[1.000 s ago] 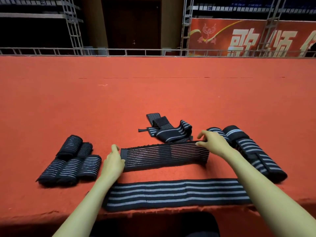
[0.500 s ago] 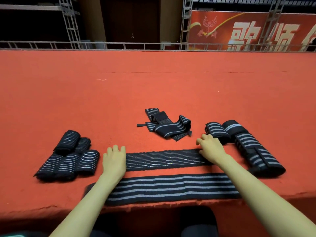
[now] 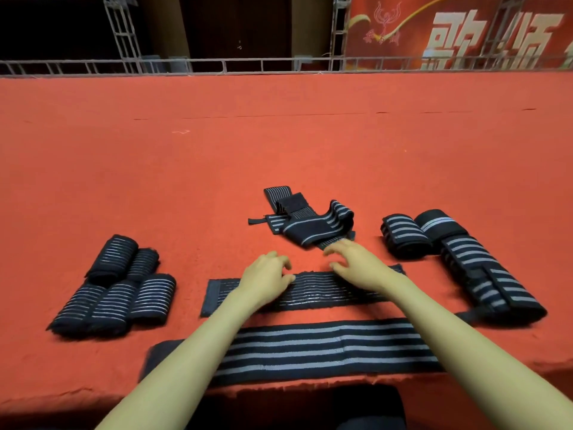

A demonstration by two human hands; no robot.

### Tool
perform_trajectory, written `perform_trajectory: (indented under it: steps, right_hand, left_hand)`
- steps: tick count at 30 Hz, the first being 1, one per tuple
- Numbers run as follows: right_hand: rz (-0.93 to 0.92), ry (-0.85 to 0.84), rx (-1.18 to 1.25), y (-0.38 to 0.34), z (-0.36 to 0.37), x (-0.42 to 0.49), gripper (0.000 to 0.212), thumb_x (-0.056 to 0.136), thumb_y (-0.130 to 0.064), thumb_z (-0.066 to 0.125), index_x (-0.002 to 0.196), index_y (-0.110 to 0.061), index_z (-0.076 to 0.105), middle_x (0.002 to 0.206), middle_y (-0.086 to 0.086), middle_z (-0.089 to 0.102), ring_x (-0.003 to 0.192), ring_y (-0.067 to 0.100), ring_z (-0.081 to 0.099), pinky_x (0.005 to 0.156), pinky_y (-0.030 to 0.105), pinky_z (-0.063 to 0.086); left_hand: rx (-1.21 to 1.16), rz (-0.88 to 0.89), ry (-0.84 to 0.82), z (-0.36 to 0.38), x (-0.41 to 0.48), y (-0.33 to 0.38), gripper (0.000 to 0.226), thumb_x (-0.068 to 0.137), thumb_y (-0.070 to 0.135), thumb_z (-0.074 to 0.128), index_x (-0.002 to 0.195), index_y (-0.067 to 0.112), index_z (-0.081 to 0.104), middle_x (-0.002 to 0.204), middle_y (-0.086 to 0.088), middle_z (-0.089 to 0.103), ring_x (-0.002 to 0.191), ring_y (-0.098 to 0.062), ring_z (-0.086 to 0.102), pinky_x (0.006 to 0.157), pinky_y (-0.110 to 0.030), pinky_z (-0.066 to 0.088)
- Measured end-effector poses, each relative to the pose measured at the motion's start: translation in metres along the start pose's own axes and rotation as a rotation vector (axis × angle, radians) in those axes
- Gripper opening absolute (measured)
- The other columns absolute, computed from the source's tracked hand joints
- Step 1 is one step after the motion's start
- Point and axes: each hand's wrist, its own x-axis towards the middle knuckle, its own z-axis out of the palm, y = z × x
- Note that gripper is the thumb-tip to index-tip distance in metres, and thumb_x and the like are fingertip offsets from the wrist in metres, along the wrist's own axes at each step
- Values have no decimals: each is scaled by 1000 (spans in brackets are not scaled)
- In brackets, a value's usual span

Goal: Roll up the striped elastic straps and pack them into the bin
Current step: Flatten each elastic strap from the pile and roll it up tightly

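Note:
A thin-striped black strap (image 3: 313,291) lies flat on the red carpeted surface (image 3: 279,150). My left hand (image 3: 266,276) rests on its middle with the fingers loosely bent. My right hand (image 3: 353,263) hovers over the strap's far edge, fingers spread and blurred. A wider strap with grey stripes (image 3: 316,349) lies flat nearer to me, under both forearms. Several rolled straps (image 3: 114,290) sit at the left. A loose crumpled strap (image 3: 310,223) lies just beyond my hands. No bin is in view.
More rolled and folded wide-striped straps (image 3: 459,256) lie at the right. The surface's front edge (image 3: 279,391) runs close to me. A metal railing (image 3: 279,65) and a red banner (image 3: 465,29) stand at the far side.
Both hands have moved inward from the ends of the thin-striped strap toward its middle. The strap now lies flat on the carpet instead of being held stretched.

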Motion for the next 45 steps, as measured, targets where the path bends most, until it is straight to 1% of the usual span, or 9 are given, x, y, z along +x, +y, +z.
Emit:
perform_trajectory:
  steps: [6, 12, 18, 22, 28, 34, 37, 40, 45]
  right_hand:
    - [158, 246, 29, 18, -15, 64, 50, 90, -22, 60, 137, -13, 45, 138, 12, 43, 133, 28, 29, 110, 33, 22]
    - [64, -74, -171, 15, -14, 122, 64, 86, -49, 61, 142, -30, 38, 154, -1, 26, 147, 23, 2, 116, 54, 1]
    - [19, -207, -182, 10, -9, 149, 58, 79, -62, 61, 122, -25, 54, 130, 0, 48, 133, 22, 29, 112, 63, 4]
    - [-13, -205, -213, 10, -6, 145, 51, 79, -61, 63, 111, -21, 59, 119, 2, 48, 125, 22, 33, 113, 60, 7]
    - [-51, 56, -243, 14, -39, 119, 33, 84, -48, 63, 100, -19, 59, 98, -2, 49, 110, 22, 44, 99, 39, 30]
    - [10, 53, -294, 32, -65, 86, 33, 87, -43, 63, 92, -12, 55, 95, 4, 56, 102, 27, 53, 80, 36, 38]
    - [-28, 84, -154, 30, -55, 77, 26, 87, -39, 64, 95, -17, 54, 97, -2, 48, 106, 22, 48, 86, 37, 41]
    - [-46, 153, -54, 22, -41, 80, 26, 87, -33, 66, 101, -13, 58, 105, 1, 53, 108, 21, 47, 93, 35, 38]
    - [89, 348, 130, 8, -32, 94, 34, 85, -18, 68, 115, -7, 56, 117, 10, 55, 114, 27, 48, 97, 30, 33]
  left_hand:
    - [-54, -20, 80, -8, 81, -12, 32, 93, 18, 49, 124, 13, 54, 130, -9, 50, 122, -28, 46, 100, -38, 38]
    - [-218, -144, 202, -13, 161, -18, 42, 94, 18, 51, 133, 6, 44, 133, -17, 46, 124, -33, 41, 103, -38, 31]
    - [-387, -244, 170, -3, 197, -31, 16, 86, 23, 63, 98, 14, 58, 93, -7, 65, 78, -26, 63, 68, -30, 48]
    - [-603, -293, 300, -3, 199, -31, 7, 86, 13, 65, 85, 16, 58, 86, -6, 65, 67, -25, 63, 61, -33, 54]
    - [-588, -195, 442, -30, 200, -20, 8, 83, 18, 66, 78, 21, 59, 78, 0, 67, 74, -25, 66, 71, -38, 53]
    - [-780, -183, 523, -47, 190, 5, 15, 82, 12, 65, 74, 22, 57, 73, 3, 62, 72, -28, 67, 69, -44, 57]
    - [-846, -104, 640, -67, 181, 19, 10, 84, 14, 63, 78, 18, 56, 74, 6, 58, 81, -25, 61, 76, -37, 52]
    - [-1059, -107, 753, -108, 177, 15, 13, 81, 22, 62, 74, 25, 52, 76, 8, 56, 84, -29, 63, 72, -49, 56]
    - [-1093, -96, 567, -124, 149, 5, 16, 92, 4, 54, 79, 12, 47, 82, -5, 51, 73, -19, 58, 52, -34, 58]
